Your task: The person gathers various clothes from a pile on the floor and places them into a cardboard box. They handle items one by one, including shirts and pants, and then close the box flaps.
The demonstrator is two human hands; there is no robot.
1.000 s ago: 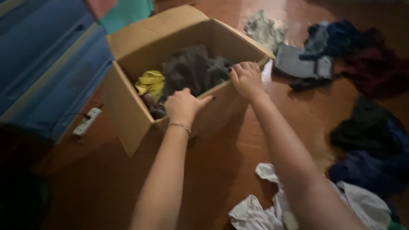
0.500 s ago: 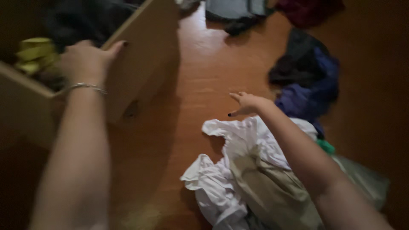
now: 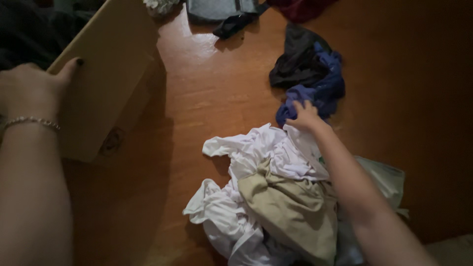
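My left hand (image 3: 30, 88), with a thin bracelet at the wrist, rests on the rim of a cardboard box (image 3: 106, 74) at the left, its thumb laid along the box wall. My right hand (image 3: 304, 116) reaches out over the wooden floor and touches the near edge of a blue garment (image 3: 318, 96) that lies bunched with a dark one (image 3: 295, 54). Whether its fingers have closed on the cloth I cannot tell. Just below that hand lies a heap of white clothes (image 3: 256, 162) with a beige piece (image 3: 290, 212) on top.
More clothes lie at the top edge: a grey piece (image 3: 217, 9), a dark strap-like piece (image 3: 236, 23) and a dark red one (image 3: 300, 7). Dark cloth shows inside the box at the upper left (image 3: 24, 34). The floor (image 3: 419, 123) is brown wood.
My right hand left the box rim, swung right over the white heap and reached the blue garment. The view turned down and right, away from the box. My left hand stayed on the box.
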